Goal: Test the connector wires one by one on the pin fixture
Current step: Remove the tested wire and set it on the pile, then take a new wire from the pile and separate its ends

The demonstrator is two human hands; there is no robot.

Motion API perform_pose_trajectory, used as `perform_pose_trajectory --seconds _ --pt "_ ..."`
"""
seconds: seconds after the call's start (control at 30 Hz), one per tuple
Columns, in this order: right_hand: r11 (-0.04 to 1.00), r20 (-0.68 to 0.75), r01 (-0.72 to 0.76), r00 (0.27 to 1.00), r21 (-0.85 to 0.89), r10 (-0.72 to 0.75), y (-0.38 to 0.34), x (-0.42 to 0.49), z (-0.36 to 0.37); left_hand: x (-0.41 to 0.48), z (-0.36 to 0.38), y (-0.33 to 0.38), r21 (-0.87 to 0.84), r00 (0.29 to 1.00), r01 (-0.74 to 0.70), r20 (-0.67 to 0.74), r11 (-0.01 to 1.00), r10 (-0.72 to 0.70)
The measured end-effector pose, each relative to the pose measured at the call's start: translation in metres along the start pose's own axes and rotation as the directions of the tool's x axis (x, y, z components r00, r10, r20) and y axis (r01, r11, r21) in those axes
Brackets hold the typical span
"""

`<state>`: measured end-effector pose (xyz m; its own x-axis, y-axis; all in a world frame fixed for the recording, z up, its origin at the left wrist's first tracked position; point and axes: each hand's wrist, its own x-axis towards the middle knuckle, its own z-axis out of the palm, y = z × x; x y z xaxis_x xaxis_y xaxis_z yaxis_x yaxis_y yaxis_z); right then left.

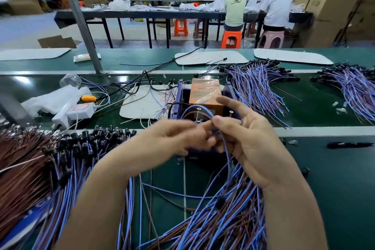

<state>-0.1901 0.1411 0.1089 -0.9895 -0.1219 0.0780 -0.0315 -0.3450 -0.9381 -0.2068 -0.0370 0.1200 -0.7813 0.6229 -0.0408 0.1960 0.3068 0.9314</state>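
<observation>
My right hand (243,136) pinches a blue and brown connector wire (228,154) between thumb and fingers, just in front of the pin fixture (203,95), a blue-framed block with an orange top wrapped in clear film. The wire loops up over the fixture's front and hangs down toward the pile below. My left hand (172,138) is blurred; its fingertips meet the same wire next to my right thumb. A large heap of blue and brown wires (213,219) lies under my right forearm. Another bundle with black connectors (60,158) lies at the left.
Two bundles of blue wires (257,87) (353,87) lie on the green belt at the right of the fixture. A white power strip with a yellow plug (81,105), white pads (142,103) and black cables sit at the left. A metal post (81,18) rises behind. Two people sit at a far table.
</observation>
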Motion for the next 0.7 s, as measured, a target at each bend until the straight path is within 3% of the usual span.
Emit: perform_pose_trajectory --seconds 0.1,0.2,0.3,0.43,0.57,0.7 --pt "0.974 0.169 -0.089 0.978 -0.210 0.126 0.000 -0.004 0.001 0.015 -0.002 -0.009 -0.329 0.918 -0.097 -0.394 0.939 -0.043" --pt "0.853 0.225 -0.139 0.932 -0.502 0.284 0.005 -0.006 0.001 0.018 -0.005 -0.012 -0.489 0.853 -0.243 -0.519 0.838 -0.055" --pt "0.803 0.185 -0.169 0.927 -0.572 0.327 0.011 -0.003 0.001 0.017 -0.008 -0.010 -0.542 0.849 -0.282 -0.525 0.792 -0.057" --pt "0.798 0.149 -0.205 0.927 -0.567 0.344 0.014 0.000 -0.001 0.015 -0.008 -0.013 -0.407 0.871 -0.223 -0.491 0.886 -0.006" --pt "0.892 0.001 -0.068 0.997 -0.447 0.077 0.013 0.008 -0.002 0.018 0.005 -0.014 -0.233 0.953 -0.039 -0.300 0.972 -0.034" --pt "0.931 -0.163 0.011 0.984 -0.364 -0.075 0.015 0.009 -0.003 0.024 0.019 -0.013 -0.192 0.977 0.000 -0.210 0.981 -0.041"
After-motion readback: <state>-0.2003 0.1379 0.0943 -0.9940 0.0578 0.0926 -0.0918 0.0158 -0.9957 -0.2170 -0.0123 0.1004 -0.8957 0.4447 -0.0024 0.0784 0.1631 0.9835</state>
